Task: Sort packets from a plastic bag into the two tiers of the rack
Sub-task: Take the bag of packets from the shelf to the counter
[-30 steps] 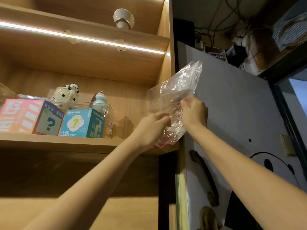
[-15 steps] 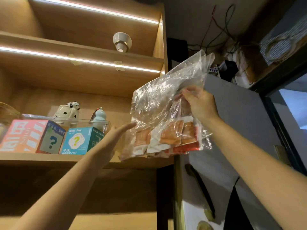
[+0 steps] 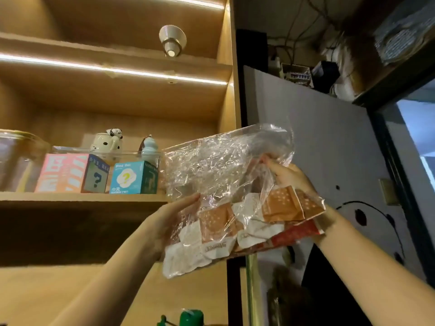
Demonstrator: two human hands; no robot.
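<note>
In the head view you hold a clear plastic bag (image 3: 211, 165) up in front of the wooden shelf unit (image 3: 113, 100), between both of your hands. Your right hand (image 3: 290, 176) pinches the crinkled upper edge of the bag, thumb and fingers curled onto the film, though the plastic blurs exactly how each finger lies. Your left hand (image 3: 169, 222) is under and behind the bag's lower left part, its fingers fairly straight and lying along the film, supporting it rather than closing round it.

The packets (image 3: 223, 229) lie gathered in the bottom of the bag: several orange ones with pale dots, white ones with grey print, and a red one (image 3: 294, 234) along the lower right edge by your right wrist. The upper half of the bag is only wrinkled film.

On the shelf board just left of the bag stand a pink box (image 3: 68, 174) and a teal box (image 3: 133, 177), each with a question mark, well clear of your hands. Behind them is a clear tray (image 3: 110, 154) with a spotted white mug (image 3: 107, 143) and a small pale blue figure (image 3: 148, 144). A glass bowl (image 3: 16, 158) sits at the far left. Light strips glow under the upper shelves, and a grey panel (image 3: 329, 128) stands behind your right hand. A green object (image 3: 190, 317) shows at the bottom edge.
</note>
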